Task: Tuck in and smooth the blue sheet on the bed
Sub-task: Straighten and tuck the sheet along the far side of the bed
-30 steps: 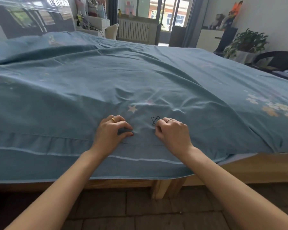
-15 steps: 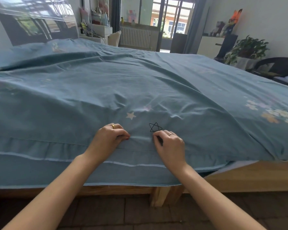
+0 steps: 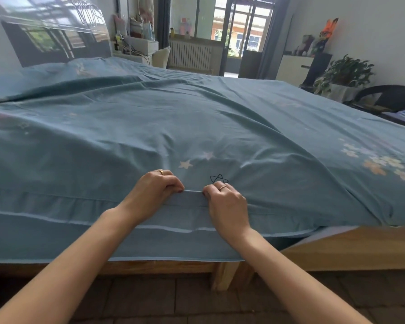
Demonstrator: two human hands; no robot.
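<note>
Reaching in from the near edge, both bare forearms cross dark floor tiles (image 3: 150,298) and the pale wooden bed frame (image 3: 351,249) to meet at the side of the mattress. The left hand (image 3: 156,189) and the right hand (image 3: 225,202), each with a ring, lie close together with fingers curled, pinching between them a taut little ridge of the blue sheet (image 3: 197,118) right at the bed's edge. Below the hands the sheet hangs over the side in a flap crossed by a pale stripe, its hem just above the frame; to the right the hem lifts and bares a strip of lighter mattress. The cloth is dusty blue, printed with small pale stars and one black outlined star just beyond the knuckles, and a cluster of cream and orange flowers at right. Long diagonal creases run away across the bed toward a glossy headboard (image 3: 56,31) at far left, a radiator (image 3: 189,56) under the window, and a potted plant (image 3: 344,73) at right.
</note>
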